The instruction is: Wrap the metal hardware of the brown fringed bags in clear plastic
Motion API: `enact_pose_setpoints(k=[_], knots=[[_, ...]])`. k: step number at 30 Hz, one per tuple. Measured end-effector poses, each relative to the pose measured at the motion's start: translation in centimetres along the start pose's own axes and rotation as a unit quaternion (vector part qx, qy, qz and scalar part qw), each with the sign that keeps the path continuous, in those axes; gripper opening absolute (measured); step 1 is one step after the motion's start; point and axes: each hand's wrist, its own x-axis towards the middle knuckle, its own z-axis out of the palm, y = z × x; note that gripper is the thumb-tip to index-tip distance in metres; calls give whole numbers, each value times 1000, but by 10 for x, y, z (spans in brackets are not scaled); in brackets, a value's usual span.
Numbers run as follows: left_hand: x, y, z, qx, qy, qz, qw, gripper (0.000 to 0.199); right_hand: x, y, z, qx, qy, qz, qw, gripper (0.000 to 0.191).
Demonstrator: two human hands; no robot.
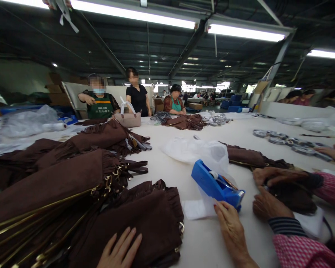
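My left hand lies with its fingers spread on a dark brown fringed bag that rests flat on the table. Gold-coloured rings show along that bag's right edge. My right hand is closed, its thumb and fingertips pinching the edge of a thin white sheet. Just beyond these fingers stands a blue tape dispenser, which covers part of the sheet. To the left, a stack of similar brown bags with gold zips and chains reaches close to my left hand.
At right, a co-worker's hands in pink checked sleeves handle a brown item. White plastic bags lie behind the dispenser, with grey rolled straps farther right. More brown bags and several people are across the white table.
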Motion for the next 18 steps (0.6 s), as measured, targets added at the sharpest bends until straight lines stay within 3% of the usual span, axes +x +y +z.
enact_pose_setpoints(k=[4,5,7,10,12,18], knots=[[59,30,0,-73,47,-2,996,53,-13,1,-7,68,2,76,995,34],[79,43,3,-122,16,-8,992,53,-15,1,-8,72,-7,89,993,34],[117,69,12,-247,-101,-28,963,52,-20,1,-12,64,-38,89,993,34],[162,101,30,-420,-220,-37,880,54,-26,5,-19,28,-90,42,995,34],[178,114,40,-470,-240,-51,848,54,-29,10,-24,2,-122,19,992,30],[185,115,52,-499,-228,-41,835,61,-35,10,-39,10,-169,-33,985,20]])
